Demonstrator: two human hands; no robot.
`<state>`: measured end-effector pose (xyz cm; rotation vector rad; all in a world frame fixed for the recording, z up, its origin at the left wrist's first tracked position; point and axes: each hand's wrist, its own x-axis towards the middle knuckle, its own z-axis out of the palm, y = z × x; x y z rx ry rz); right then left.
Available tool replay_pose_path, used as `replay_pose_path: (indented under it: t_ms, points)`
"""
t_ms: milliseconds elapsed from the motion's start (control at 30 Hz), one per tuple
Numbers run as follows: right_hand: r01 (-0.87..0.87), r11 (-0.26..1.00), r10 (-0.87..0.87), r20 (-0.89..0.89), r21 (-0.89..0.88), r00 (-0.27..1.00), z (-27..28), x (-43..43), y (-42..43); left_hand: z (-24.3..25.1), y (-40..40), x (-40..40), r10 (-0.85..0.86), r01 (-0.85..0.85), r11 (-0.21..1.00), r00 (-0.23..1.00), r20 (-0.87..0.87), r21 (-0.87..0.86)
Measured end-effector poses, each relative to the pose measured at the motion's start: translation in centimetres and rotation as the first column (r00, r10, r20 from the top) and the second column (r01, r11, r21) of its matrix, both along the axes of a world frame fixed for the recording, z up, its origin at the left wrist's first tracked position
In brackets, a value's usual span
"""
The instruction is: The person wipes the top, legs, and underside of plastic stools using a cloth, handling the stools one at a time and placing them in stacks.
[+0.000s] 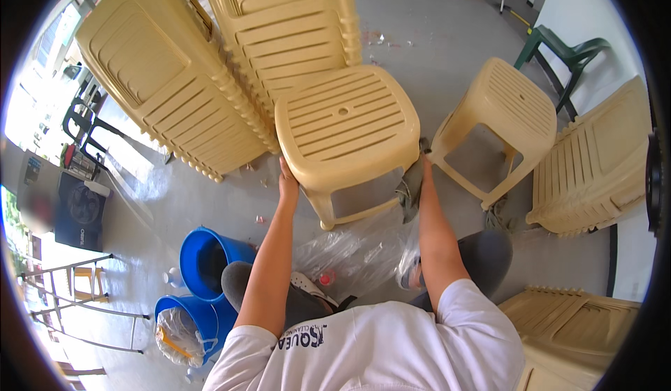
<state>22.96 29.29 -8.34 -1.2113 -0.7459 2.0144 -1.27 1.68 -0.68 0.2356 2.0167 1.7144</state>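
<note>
A beige plastic stool with a slotted seat and a small centre hole stands upright before me. My left hand grips the left side of the stool just below the seat, its fingers partly hidden behind the plastic. On the opposite side, my right hand holds a grey-green cloth against the stool's right edge. Most of that hand's fingers are hidden by the cloth and the seat. Just right of it stands a second beige stool. Crumpled clear plastic sheeting lies on the floor below my arms.
Tall stacks of beige plastic chairs rise at the far left, with more stacked chairs by the right wall. Two blue buckets stand left of my knee. A green plastic chair and another cloth are at right.
</note>
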Motion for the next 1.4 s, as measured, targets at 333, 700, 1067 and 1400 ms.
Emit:
replay_pose_path:
  t_ms: [333,700,1067,1400]
  points:
    - [-0.269,0.808,0.099,0.329,0.524,0.939,11.8,-2.7,-0.7,1.7,-1.5,1.6,0.124,-0.124,0.992,0.992,0.004,0.014]
    - [-0.223,0.975,0.218,-0.273,0.012,0.937,-2.6,-3.0,1.5,0.6,-2.2,0.8,0.101,-0.090,0.989,0.991,0.092,-0.114]
    - [-0.319,0.797,0.258,0.189,0.513,0.948,22.4,-2.2,-6.6,4.7,-10.1,0.8,0.069,-0.053,0.961,0.996,-0.048,0.272]
    - [-0.616,0.041,-0.010,0.617,0.787,0.787,30.8,1.1,-19.4,7.3,-12.4,6.8,-0.360,0.394,0.878,0.918,0.169,-0.271]
